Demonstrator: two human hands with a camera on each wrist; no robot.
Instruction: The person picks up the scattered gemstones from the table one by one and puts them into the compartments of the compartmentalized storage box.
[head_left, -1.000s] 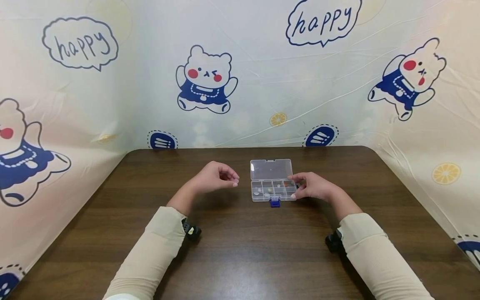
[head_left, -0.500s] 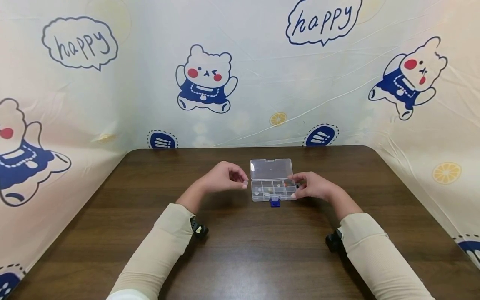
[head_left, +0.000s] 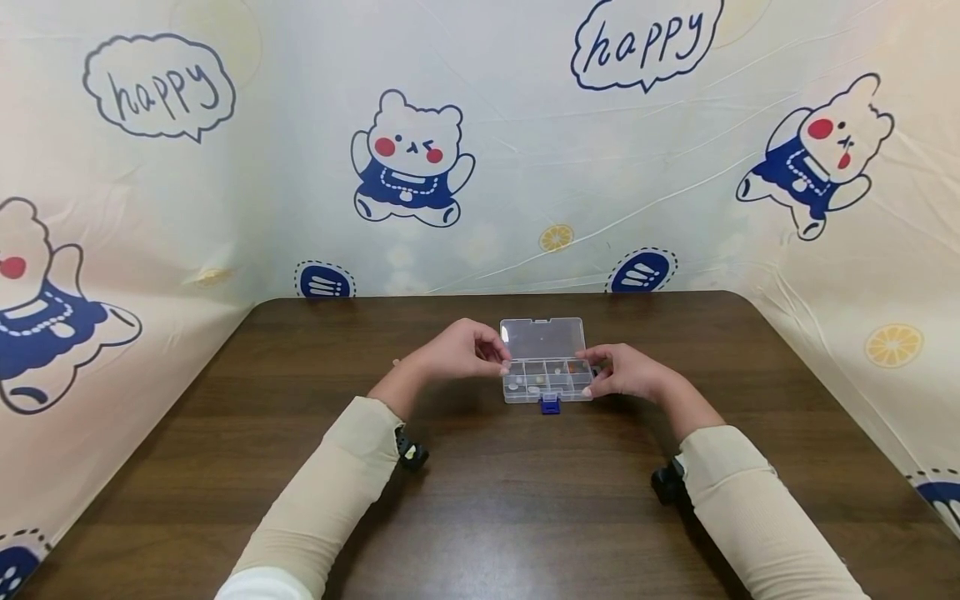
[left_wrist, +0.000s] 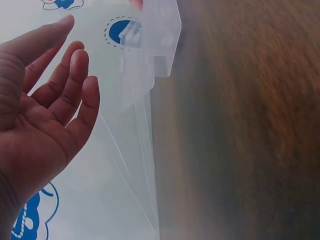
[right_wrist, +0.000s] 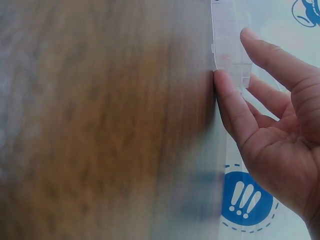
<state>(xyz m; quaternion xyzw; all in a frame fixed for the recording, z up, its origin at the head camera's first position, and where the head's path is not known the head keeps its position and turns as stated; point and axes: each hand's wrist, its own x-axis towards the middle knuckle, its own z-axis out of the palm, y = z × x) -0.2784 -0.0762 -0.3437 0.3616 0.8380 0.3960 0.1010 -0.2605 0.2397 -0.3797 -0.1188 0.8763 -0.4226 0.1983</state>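
Observation:
A clear plastic compartment box (head_left: 558,384) lies on the table with its lid (head_left: 542,338) swung up at the back. Several small round pale pieces (head_left: 513,385) and some reddish ones (head_left: 572,368) sit in its compartments. My left hand (head_left: 463,350) is at the box's left end, thumb and forefinger together. They pinch a tiny pale piece, now mostly hidden behind the fingertips; its kind does not show. My right hand (head_left: 630,372) holds the box's right end, thumb at the front corner and fingers at the back. In the right wrist view, the fingers (right_wrist: 235,107) reach the box edge.
A blue latch (head_left: 551,406) sticks out from the box's front. On the brown table (head_left: 495,500), a tiny pale thing (head_left: 396,362) lies behind my left wrist. A printed cloth (head_left: 510,150) hangs along the table's back and sides.
My left hand has moved right, from beside the box to its left end, with fingertips together. A tiny pale thing now shows behind the left wrist. My right hand and the box have stayed put.

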